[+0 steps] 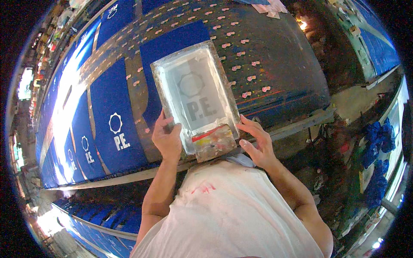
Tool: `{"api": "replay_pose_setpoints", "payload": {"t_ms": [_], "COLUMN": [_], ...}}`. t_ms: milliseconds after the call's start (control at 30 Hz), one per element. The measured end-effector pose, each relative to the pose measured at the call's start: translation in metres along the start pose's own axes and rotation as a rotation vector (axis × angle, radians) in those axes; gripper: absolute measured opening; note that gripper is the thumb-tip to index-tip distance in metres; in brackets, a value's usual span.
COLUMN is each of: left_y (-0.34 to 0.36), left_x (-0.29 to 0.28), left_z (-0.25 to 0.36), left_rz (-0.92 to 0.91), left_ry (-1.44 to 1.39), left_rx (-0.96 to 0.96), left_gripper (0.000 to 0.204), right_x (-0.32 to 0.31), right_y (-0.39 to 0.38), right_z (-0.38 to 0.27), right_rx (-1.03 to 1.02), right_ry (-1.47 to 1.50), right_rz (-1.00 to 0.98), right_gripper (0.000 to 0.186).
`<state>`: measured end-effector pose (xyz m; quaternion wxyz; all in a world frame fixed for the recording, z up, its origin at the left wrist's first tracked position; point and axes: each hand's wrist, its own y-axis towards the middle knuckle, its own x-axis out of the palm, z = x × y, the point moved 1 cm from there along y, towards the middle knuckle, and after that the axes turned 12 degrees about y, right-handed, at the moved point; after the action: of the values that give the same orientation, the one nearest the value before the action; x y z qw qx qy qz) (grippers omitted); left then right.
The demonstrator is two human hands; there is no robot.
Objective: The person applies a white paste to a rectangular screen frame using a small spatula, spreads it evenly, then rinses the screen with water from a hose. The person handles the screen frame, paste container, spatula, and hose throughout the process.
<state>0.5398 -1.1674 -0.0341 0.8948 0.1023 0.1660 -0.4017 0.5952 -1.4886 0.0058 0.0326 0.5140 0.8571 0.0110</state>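
Note:
A screen printing frame (158,86) with a pale mesh is over a blue fabric panel (183,38) on the long table. A grey ring and lettering show through its mesh. My left hand (167,139) is closed on the frame's left edge near its near corner, thumb on top. My right hand (259,145) has its fingertips on the right edge, with the thumb bent below them. Across the near end of the frame lies a paint-smeared wooden squeegee (214,144), streaked red and yellow. Neither hand is on it. The fingers under the frame are hidden.
Blue fabric panels (112,101) with white printed marks lie in a row to the left. Several small pink stickers (244,94) dot the dark tabletop (284,56). The table's near rail (297,124) runs by my waist. Crumpled blue cloth (376,144) sits at the right.

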Motion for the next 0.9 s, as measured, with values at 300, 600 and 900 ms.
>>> {"api": "replay_pose_setpoints", "payload": {"t_ms": [300,600,900], "left_y": [0.003,0.033,0.042], "left_x": [0.000,-0.038,-0.040], "left_z": [-0.005,0.031,0.036], "left_rz": [-0.027,-0.193,-0.408], "left_ry": [0.100,0.856,1.018], "left_rx": [-0.013,0.661,0.656], "left_gripper": [0.037,0.039,0.046], "right_x": [-0.002,0.047,0.068], "right_y": [0.003,0.031,0.087], "right_z": [0.001,-0.041,-0.080], "right_rx": [-0.035,-0.457,-0.232], "right_ry": [-0.139,-0.763,-0.705], "right_rz": [0.010,-0.516,-0.563], "right_gripper": [0.053,0.037,0.040]}}
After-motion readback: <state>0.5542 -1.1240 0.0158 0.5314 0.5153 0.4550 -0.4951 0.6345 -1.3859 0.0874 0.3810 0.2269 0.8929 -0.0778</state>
